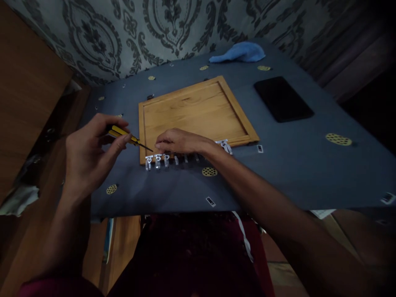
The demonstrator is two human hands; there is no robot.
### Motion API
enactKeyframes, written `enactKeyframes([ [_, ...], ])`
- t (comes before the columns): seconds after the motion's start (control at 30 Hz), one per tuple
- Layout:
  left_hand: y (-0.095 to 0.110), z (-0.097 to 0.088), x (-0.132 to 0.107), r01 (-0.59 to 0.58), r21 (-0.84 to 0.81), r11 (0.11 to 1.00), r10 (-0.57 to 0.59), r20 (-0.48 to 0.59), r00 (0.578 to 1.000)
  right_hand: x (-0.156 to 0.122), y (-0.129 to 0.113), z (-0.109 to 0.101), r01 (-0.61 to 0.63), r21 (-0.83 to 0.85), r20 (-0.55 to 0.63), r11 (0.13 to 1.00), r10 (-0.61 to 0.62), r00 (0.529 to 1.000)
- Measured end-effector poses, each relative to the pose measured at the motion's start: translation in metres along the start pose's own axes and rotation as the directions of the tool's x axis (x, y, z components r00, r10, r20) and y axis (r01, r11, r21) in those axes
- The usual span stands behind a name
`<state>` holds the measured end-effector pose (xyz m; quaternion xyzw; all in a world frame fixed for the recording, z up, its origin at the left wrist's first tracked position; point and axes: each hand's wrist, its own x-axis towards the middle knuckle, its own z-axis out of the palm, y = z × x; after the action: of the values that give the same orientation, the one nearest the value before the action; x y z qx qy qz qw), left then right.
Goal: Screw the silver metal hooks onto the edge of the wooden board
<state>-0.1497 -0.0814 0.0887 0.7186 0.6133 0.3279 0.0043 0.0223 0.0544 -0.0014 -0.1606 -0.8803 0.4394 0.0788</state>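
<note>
A framed wooden panel (pixel 188 113) lies on the table, slightly turned. Along its near edge runs a row of several small silver metal hooks (pixel 158 161), partly covered by my right forearm. My left hand (pixel 93 152) is closed round the handle of a yellow and black screwdriver (pixel 122 134). The screwdriver's tip points down to the right, over the panel's near left corner by the hooks. My right hand (pixel 177 140) rests on the panel just above the hooks, its fingers bent and together near the screwdriver tip. Whatever sits in those fingertips is too small to make out.
A blue-grey patterned cloth (pixel 293 165) covers the table. To the right of the panel lies a black tablet or phone (pixel 283 99). A crumpled blue cloth (pixel 239 53) sits at the back by the patterned curtain (pixel 173 24). Wooden furniture (pixel 31 78) stands at the left.
</note>
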Motion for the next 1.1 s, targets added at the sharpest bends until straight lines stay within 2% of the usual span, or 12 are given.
enactKeyframes([
  [0.17,-0.003,0.006,-0.003,-0.023,0.059,0.998,0.018,0.073,0.997,0.000,-0.001,-0.001,-0.010,-0.019,-0.006,1.000,0.010,1.000],
  [0.37,-0.002,0.009,-0.004,-0.060,0.063,0.996,0.054,0.093,0.994,0.001,-0.002,0.000,-0.017,-0.019,-0.022,1.000,0.017,1.000],
  [0.53,-0.003,0.008,-0.005,-0.046,0.062,0.997,0.037,0.133,0.990,0.001,-0.001,0.000,-0.007,-0.029,-0.018,1.000,0.006,1.000],
  [1.1,-0.007,0.012,-0.006,-0.045,0.075,0.996,0.031,0.179,0.983,-0.001,-0.004,-0.002,-0.018,-0.021,-0.003,1.000,0.018,1.000],
])
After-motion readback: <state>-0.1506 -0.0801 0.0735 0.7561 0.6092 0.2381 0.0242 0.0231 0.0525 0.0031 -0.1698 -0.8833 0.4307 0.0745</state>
